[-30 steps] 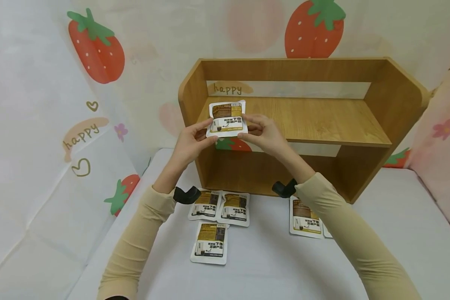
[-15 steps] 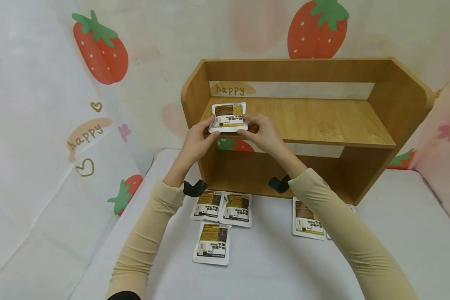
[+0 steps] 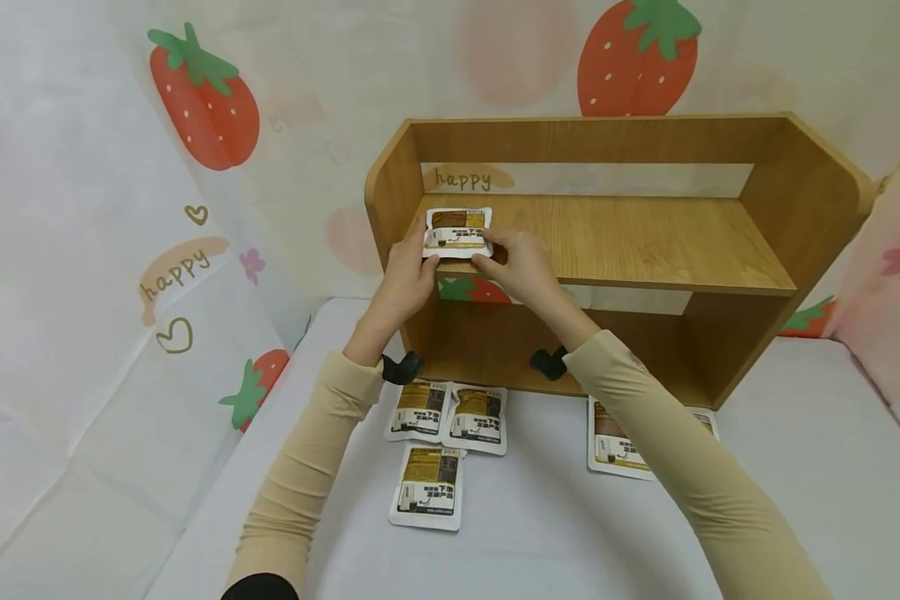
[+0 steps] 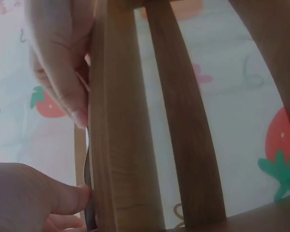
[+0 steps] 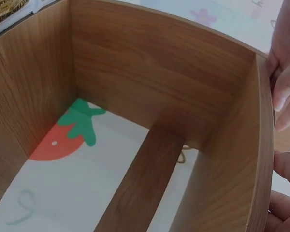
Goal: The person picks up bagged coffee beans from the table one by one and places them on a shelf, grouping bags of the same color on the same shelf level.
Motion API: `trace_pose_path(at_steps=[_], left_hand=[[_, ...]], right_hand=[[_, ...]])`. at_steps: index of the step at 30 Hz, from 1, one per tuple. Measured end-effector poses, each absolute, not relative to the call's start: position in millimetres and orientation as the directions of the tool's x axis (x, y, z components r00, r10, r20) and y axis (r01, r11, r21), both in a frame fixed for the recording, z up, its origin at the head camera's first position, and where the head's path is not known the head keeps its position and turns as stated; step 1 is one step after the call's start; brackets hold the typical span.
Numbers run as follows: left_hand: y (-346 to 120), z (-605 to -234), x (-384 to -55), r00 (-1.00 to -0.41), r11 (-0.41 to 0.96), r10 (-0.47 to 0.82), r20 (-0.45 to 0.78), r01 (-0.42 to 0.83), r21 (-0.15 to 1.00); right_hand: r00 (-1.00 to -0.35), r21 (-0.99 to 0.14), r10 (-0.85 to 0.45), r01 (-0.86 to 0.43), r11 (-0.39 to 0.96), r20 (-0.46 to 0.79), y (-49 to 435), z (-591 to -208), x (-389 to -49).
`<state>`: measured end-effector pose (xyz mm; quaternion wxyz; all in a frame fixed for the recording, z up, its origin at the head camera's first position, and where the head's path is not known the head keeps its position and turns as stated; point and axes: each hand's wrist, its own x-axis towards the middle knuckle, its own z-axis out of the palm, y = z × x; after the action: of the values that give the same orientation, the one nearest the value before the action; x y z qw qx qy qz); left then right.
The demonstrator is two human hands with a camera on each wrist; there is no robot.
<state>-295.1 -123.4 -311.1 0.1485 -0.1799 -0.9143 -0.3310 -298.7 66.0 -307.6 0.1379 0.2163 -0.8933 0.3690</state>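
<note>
A flat white foil pouch (image 3: 457, 233) with a brown and gold label lies at the left end of the upper shelf board in the head view, its front part near the board's edge. My left hand (image 3: 405, 279) holds its left side, thumb at the front edge. Opposite, my right hand (image 3: 521, 262) pinches the right side between thumb and fingers. In the left wrist view, the left hand (image 4: 34, 198) is low and the right hand (image 4: 63, 53) above, both at the board's edge; the pouch shows there only as a thin sliver.
Around the pouch stands a two-level wooden shelf (image 3: 667, 242) with side panels. On the white table (image 3: 525, 533), similar pouches lie in front: two side by side (image 3: 476, 419), one nearer (image 3: 427, 489). Farther right, more pouches (image 3: 615, 442) are partly hidden by my right forearm.
The pouch has come down and back from its tilted position above the shelf's front edge onto the upper board. Both hands moved with it, and the left fingers have straightened along its side.
</note>
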Motion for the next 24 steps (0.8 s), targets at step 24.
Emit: trace_pose_path(at_steps=[24], left_hand=[[-117.9,-331.6,-291.0,-0.82,0.713,0.135,0.557,0.471,0.52]], right_hand=[[-0.85,-0.493,-0.249,-0.482,0.724,0.465,67.2,-313.4,-298.8]])
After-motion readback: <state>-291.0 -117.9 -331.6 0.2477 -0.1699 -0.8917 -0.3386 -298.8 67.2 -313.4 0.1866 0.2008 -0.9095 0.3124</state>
